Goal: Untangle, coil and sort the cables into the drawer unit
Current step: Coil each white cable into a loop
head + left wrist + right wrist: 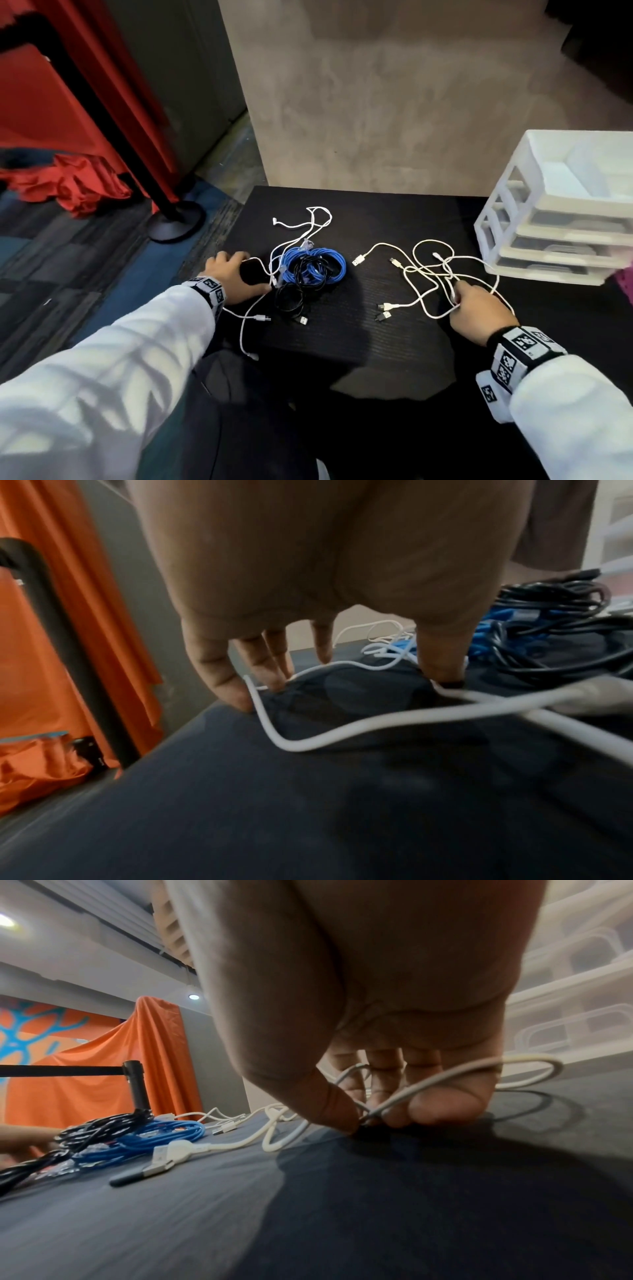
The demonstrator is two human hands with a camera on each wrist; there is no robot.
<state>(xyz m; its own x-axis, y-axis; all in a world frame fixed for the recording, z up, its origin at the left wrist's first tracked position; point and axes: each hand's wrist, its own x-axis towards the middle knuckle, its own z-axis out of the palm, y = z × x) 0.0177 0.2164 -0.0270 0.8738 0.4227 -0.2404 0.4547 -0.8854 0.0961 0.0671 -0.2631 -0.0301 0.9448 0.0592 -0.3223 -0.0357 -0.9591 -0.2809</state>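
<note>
Now we are pulling the mess apart on the black ribbed table top (342, 335). Our right hand (479, 315) is on the near right, pinching a strand of the loose white cables (424, 270) between thumb and fingertips (441, 1110). Our left hand (229, 277) is on the left with its fingers spread wide and straight, pressing down on the table over another thin white cable (342, 734) — it holds nothing.

Between the hands sits the blue coiled cable (315, 265) with a thin black cable (291, 301) tangled through it. The white plastic drawer unit (561, 212) stands at the far right, and we cannot tell what is in its drawers.

To do this step well, we think we should lift the pinched strand slowly and follow it to its plug. Keep the left hand pressing, so the blue pile does not drag along — a hard tug could make a knot tighter.
</note>
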